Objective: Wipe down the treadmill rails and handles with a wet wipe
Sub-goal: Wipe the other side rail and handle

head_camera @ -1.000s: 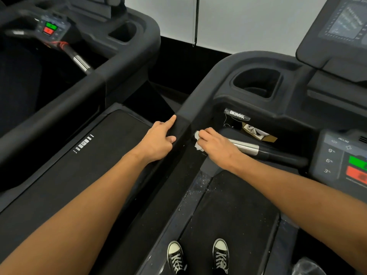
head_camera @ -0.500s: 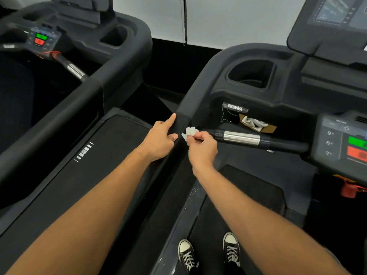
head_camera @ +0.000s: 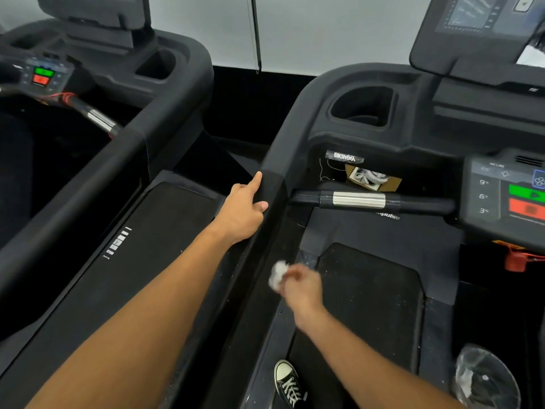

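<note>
You stand on the black belt (head_camera: 368,305) of a treadmill, one black-and-white sneaker (head_camera: 289,385) showing at the near edge, with a pale wall (head_camera: 324,31) across the far side of the room. Your left hand (head_camera: 241,211) rests on the treadmill's left rail (head_camera: 274,184), index finger stretched along its top and thumb against its inner side, fingers spread rather than closed. Your right hand (head_camera: 300,286), blurred, hangs lower and nearer, above the left edge of the belt, its fingers pinched on a crumpled white wipe (head_camera: 277,276) that sticks out to the left. White specks dot the dark side strip (head_camera: 306,261) just beside that hand. Farther off, a black crossbar handle (head_camera: 368,200) with a silver band runs right from the rail toward a control panel (head_camera: 501,193) bearing green and red buttons. Behind the handle sits a small open cardboard box (head_camera: 371,178); above it, a cup holder (head_camera: 362,106) and a screen (head_camera: 477,16). To the left, past a dark gap of floor, a second treadmill (head_camera: 118,143) stands parallel. A clear plastic wrapper (head_camera: 483,376) lies at near right. The belt ahead of your shoe is open.
</note>
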Available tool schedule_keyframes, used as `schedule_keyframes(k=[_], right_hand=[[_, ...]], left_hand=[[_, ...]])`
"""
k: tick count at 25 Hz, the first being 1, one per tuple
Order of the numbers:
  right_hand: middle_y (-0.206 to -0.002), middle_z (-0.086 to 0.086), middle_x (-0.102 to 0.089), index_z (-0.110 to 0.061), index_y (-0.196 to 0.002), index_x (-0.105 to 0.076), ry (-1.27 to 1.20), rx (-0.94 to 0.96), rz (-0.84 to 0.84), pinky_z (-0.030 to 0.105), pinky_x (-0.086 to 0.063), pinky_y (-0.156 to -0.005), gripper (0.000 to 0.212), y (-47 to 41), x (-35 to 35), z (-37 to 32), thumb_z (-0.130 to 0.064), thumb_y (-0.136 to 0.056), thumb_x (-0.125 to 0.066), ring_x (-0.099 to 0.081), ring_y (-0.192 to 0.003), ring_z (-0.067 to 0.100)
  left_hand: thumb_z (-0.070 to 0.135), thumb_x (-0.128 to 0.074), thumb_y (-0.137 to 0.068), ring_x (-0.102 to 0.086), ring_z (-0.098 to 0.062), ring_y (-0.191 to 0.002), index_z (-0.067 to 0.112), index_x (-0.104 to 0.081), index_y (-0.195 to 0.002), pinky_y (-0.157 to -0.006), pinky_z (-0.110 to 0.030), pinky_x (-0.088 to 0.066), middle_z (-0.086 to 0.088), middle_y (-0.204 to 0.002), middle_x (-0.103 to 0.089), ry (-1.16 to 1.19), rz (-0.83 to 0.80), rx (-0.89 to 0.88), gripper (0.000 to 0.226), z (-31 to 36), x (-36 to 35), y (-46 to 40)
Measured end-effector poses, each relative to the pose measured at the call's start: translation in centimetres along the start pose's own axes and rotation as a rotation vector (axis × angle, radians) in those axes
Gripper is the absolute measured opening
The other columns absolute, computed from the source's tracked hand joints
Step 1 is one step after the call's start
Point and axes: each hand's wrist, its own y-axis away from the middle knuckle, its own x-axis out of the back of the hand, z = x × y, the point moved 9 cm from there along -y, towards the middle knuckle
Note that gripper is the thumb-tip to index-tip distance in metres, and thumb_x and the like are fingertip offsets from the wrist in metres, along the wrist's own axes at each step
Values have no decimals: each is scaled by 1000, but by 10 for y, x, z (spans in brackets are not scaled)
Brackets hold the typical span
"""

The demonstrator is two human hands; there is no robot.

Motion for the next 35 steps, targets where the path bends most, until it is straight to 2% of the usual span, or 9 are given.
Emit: schedule_keyframes(k=[3,6,11,14,17,21,26,30,35], right_hand=[[-92,2,-71,-22,-89,-67,-201,165,115,34,-58,-82,27,-22,4,-61,4,-86,-65,-69,-90,18],[-84,-3,-68,-23,-80,-61,90,340,191,21,-49,-69,23,-11,-7,-69,-2,-86,-65,-64,-78,10],[-84,-3,-65,-18,-86,-72,451,102,-386,31,-56,-87,17,32,-63,61,-3,-88,-65,-64,-85,13],[-83,-7,-69,-20,-85,-70,128,50,-5,25,-54,-74,15,13,-20,23,-6,-86,-70,-67,-84,12],[-89,-7,-66,-24,-91,-68,11,391,254,20,-48,-74,18,3,15,-95,-6,-86,-66,-62,-82,8],[-109,9,-53,-3,-112,-60,604,977,190,22,-42,-80,37,3,-2,-203,14,-80,-55,-51,-90,18],[-108,11,-56,-3,-110,-63,1445,1244,20,37,-42,-91,27,-29,15,-195,2,-84,-61,-51,-98,30],[-100,9,-53,-4,-105,-70,1559,1285,-163,39,-49,-82,18,-32,73,-185,-5,-87,-66,-48,-95,27],[-129,16,-52,-2,-105,-69,1423,1110,37,45,-47,-97,29,-34,95,-197,2,-76,-67,-50,-109,34]], left_hand=[[21,-48,-102,-47,-15,-110,32,-10,-158,-93,-28,-39,-6,-148,-33,-19,15,-1,68,1,-1,1],[21,-48,-102,-48,-20,-119,32,-9,-157,-109,-46,-37,-6,-148,-33,-49,24,11,68,2,-2,1],[21,-48,-103,-46,-21,-126,32,-7,-157,-99,-33,-36,-5,-151,-31,-50,13,1,69,0,-2,-1],[18,-47,-103,-45,-24,-129,31,-7,-157,-113,-47,-32,-6,-154,-26,-60,18,9,69,0,-4,-1],[10,-47,-100,-39,-30,-135,32,-10,-157,-114,-53,-31,-8,-160,-14,-71,0,-4,71,7,-6,-3],[5,-48,-98,-43,-31,-131,38,-16,-155,-109,-54,-36,-10,-161,-9,-66,-13,-16,74,11,-8,-4],[9,-48,-100,-55,-24,-116,42,-17,-154,-107,-53,-39,-6,-161,-11,-89,4,-1,71,5,-7,-4],[9,-47,-100,-54,-30,-119,42,-15,-155,-107,-54,-38,-6,-162,-9,-91,13,-5,72,3,-8,-6],[-2,-49,-88,-1,-34,-146,38,-18,-154,-111,-61,-18,-1,-163,11,-324,76,-67,83,26,-14,-16]])
